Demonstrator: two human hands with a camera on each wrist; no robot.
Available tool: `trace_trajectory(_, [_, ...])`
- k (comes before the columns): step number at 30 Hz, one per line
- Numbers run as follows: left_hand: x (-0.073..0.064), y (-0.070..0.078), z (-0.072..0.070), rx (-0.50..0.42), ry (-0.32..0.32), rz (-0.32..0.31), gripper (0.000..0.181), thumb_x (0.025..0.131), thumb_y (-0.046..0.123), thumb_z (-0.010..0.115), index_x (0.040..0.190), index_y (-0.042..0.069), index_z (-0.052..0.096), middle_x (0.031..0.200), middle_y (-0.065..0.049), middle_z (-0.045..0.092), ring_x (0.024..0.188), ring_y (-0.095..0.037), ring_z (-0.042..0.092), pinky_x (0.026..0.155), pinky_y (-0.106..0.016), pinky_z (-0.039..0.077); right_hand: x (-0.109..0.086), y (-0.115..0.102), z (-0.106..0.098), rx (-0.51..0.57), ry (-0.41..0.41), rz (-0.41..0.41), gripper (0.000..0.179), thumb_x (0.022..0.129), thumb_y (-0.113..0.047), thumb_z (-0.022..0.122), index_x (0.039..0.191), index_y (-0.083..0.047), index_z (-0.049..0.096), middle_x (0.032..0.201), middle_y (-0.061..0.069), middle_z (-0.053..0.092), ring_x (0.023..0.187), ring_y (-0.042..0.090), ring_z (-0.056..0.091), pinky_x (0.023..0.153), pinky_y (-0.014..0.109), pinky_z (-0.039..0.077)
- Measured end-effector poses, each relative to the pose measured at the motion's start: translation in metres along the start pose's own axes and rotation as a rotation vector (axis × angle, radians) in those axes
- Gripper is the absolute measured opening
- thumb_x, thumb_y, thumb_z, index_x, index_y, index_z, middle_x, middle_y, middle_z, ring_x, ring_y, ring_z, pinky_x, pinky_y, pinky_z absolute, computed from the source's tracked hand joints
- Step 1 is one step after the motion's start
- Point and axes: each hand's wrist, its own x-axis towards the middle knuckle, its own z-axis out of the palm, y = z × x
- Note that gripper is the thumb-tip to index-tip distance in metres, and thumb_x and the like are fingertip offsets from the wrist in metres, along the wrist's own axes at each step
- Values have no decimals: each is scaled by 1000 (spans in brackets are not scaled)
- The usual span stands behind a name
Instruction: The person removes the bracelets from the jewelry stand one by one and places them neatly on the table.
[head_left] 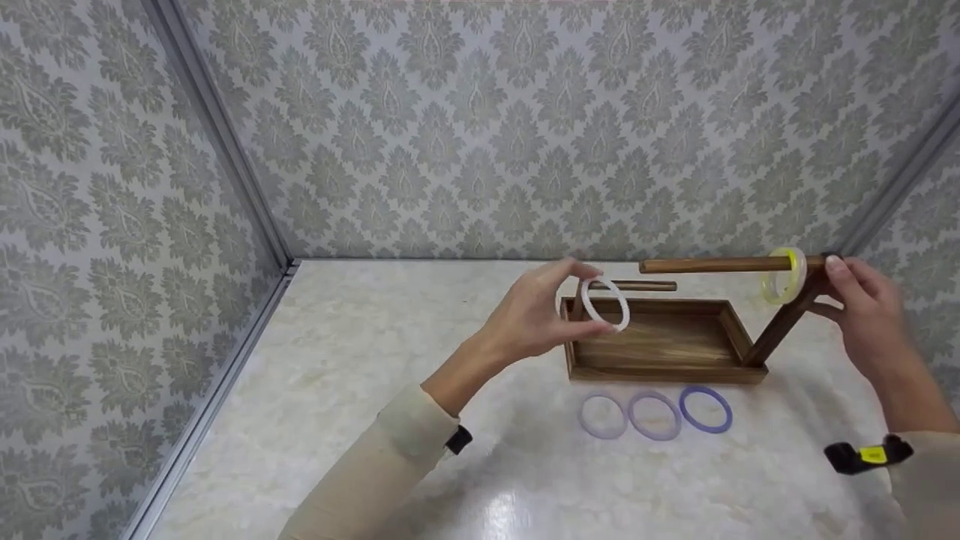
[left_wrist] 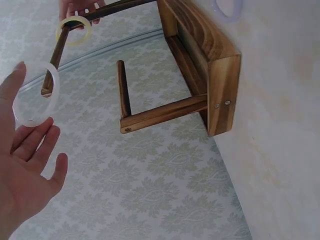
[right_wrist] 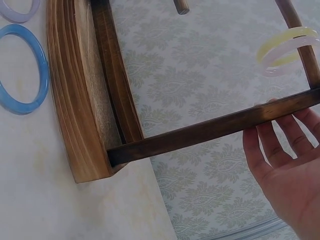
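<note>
My left hand (head_left: pixel 529 311) pinches a white bangle (left_wrist: pixel 55 87) between thumb and fingertips, upright over the left end of a wooden stand's tray (head_left: pixel 664 374). In the left wrist view, the bangle overlaps the free end of the stand's long upper rod (head_left: pixel 712 265). My right hand (head_left: pixel 870 319) grips the top of the slanted post (head_left: pixel 784 328), where this rod begins. A yellow bangle (right_wrist: pixel 285 36) and a pale pinkish bangle (right_wrist: pixel 272 55) hang together on the rod, close to the post.
Before the tray, a pale lilac bangle (head_left: pixel 580 415), a light purple bangle (head_left: pixel 656 437) and a blue-violet bangle (head_left: pixel 709 431) lie in a row on the marbled table (head_left: pixel 360 420). A shorter, lower rod (head_left: pixel 649 286) stands at the tray's left. Patterned walls (head_left: pixel 480 135) enclose the table.
</note>
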Motion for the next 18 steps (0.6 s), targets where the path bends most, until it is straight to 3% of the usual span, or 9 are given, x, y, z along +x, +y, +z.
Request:
trace_trajectory(3, [-18,-6,2,-77,-32,-16,59,85,49,89,129,17,65,131,9,70,124,-10,63,105,-30,47,1,1,1,-10,11,-5,24,109,-14,60,103,9,64,95,6,70,90,15,70,78,25,60])
trace_trajectory(7, [-41,-11,11,-155,-85,-95,61,81,47,93,127,18,66,126,16,69,119,-11,63,101,-29,49,2,2,2,-80,29,-17,27,109,-17,61,104,9,63,96,5,69,92,14,69,78,21,58])
trace_trajectory(13, [-70,-17,35,-228,-164,-195,61,77,44,96,124,15,69,124,14,72,118,-10,65,98,-33,53,-1,4,1,-111,48,-26,26,109,-18,61,104,8,63,95,4,69,93,13,68,78,19,57])
trace_trajectory(18, [-93,-18,58,-228,-255,-226,59,78,44,96,123,16,70,125,12,73,118,-6,65,98,-33,54,0,4,1,-110,52,-27,27,109,-18,62,100,7,60,94,4,69,92,13,68,77,19,57])
